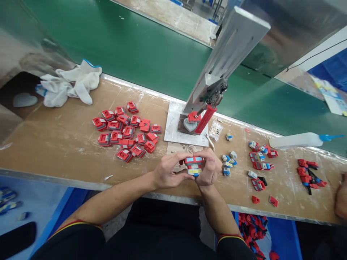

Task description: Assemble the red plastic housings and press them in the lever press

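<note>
Both hands were up over the near edge of the tabletop, pinching one small red toy piece between them. The left hand had it from the left, the right hand from the right, grip pressed together on its sides, with the thumbs hidden underneath, so I couldn't tell what they did.

Looked like a press-fit step to me. I'd have squeezed evenly from both sides and kept the layers square so nothing snapped in crooked.

The piece faced up toward the camera, blue strip on the far side, yellow-and-blue end nearest the body. Its long axis seemed to run away from the person, though fingers covered the flanks.

A pile of red parts lay to the left, a toggle press sat just behind.
</note>
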Motion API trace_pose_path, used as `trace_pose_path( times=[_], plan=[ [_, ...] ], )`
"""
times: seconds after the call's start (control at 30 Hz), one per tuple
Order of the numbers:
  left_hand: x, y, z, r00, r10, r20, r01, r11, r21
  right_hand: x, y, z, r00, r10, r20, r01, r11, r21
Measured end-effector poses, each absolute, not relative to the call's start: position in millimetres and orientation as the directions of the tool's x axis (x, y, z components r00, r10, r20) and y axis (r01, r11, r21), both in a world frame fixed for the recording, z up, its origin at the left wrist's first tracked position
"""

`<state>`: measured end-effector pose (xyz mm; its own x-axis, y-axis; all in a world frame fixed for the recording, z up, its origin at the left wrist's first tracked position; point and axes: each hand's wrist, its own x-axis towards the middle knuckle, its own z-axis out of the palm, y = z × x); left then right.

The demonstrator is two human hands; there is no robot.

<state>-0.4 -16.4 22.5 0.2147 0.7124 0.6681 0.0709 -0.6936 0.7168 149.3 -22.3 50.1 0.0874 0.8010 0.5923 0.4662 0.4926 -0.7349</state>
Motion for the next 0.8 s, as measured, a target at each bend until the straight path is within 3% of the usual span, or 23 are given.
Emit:
trace_pose_path(
  times=[0.1, 0.2, 0.3, 0.4, 0.53, 0.7, 0.8],
  plan=[
    [-4, -12, 20, 0.197, 0.733, 0.652, 0.027, -0.668, 0.743, 159, -11, 48, 0.051, 0.782, 0.621, 0.416, 0.548, -0.725],
    [-12, -3, 13, 0.172, 0.802, 0.573, -0.006, -0.58, 0.814, 182, 18, 48, 0.184, 0.749, 0.636, 0.362, 0.55, -0.752],
    [-24, 10, 8, 0.17, 0.845, 0.507, -0.05, -0.506, 0.861, 203, 50, 52, 0.213, 0.839, 0.501, 0.315, 0.426, -0.848],
    [-39, 27, 13, 0.258, 0.814, 0.52, -0.019, -0.534, 0.845, 208, 67, 55, -0.046, 0.943, 0.328, 0.2, 0.331, -0.922],
    [-52, 53, 34, 0.439, 0.722, 0.535, 0.157, -0.647, 0.746, 207, 62, 62, -0.373, 0.9, 0.227, 0.085, 0.277, -0.957],
    [-48, 88, 61, 0.696, 0.648, 0.31, 0.328, -0.671, 0.665, 225, 47, 97, -0.499, 0.78, 0.378, -0.102, 0.38, -0.919],
    [-44, 100, 67, 0.749, 0.626, 0.218, 0.363, -0.662, 0.656, 223, 53, 141, -0.359, 0.783, 0.508, -0.076, 0.518, -0.852]
  ],
)
